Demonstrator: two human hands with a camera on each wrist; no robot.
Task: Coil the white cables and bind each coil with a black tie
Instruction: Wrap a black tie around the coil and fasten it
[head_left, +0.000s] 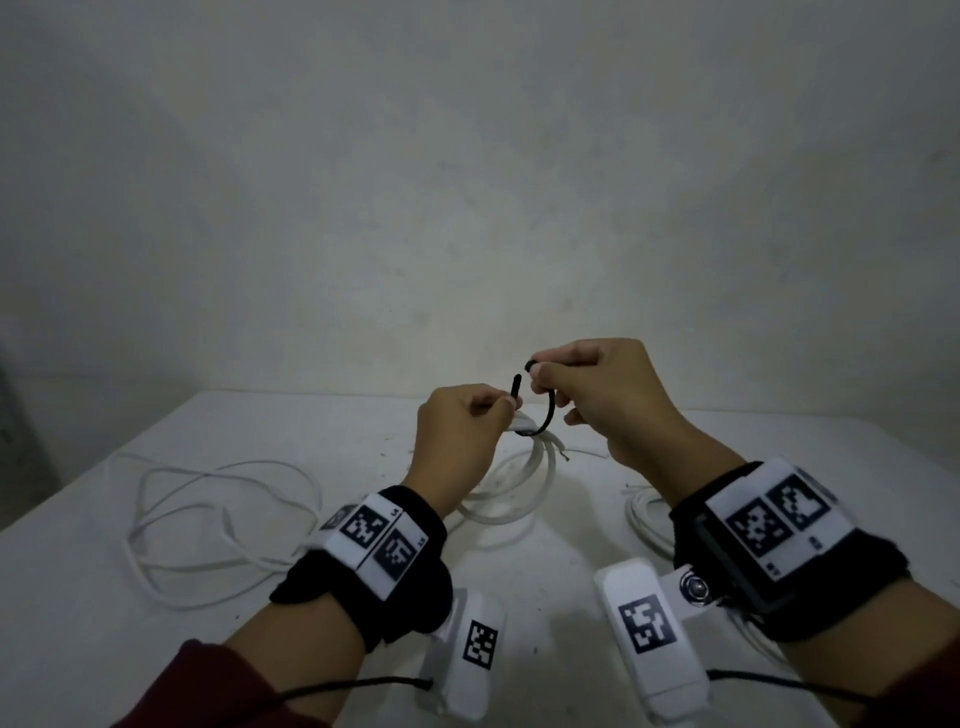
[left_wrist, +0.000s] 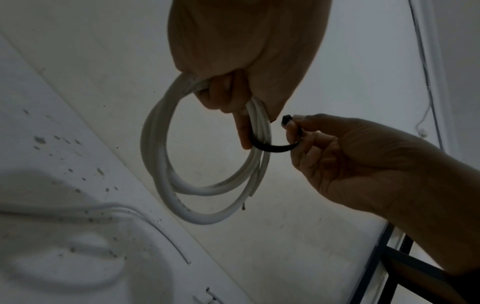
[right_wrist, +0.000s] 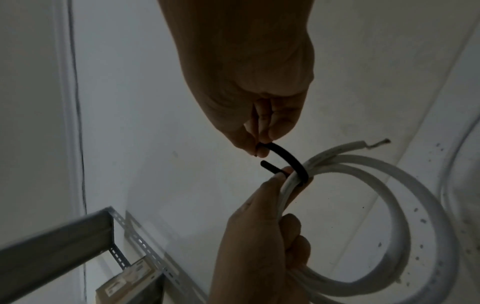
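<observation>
My left hand (head_left: 467, 421) grips a coil of thick white cable (left_wrist: 166, 164) at its top, above the white table (head_left: 311, 431); the coil (head_left: 519, 483) hangs down from it. A black tie (head_left: 545, 421) loops under the gripped strands. The left thumb pins one end of the tie (right_wrist: 270, 166) against the coil (right_wrist: 389, 205). My right hand (head_left: 587, 384) pinches the other end of the tie (left_wrist: 288, 120) between thumb and fingers, just right of the left hand (right_wrist: 259, 236). The two tie ends stand a little apart.
A loose thin white cable (head_left: 208, 519) sprawls on the table at the left. Another white cable (head_left: 644, 519) lies at the right, partly hidden by my right wrist. A metal shelf frame (right_wrist: 78, 236) stands beside the table. A plain wall rises behind.
</observation>
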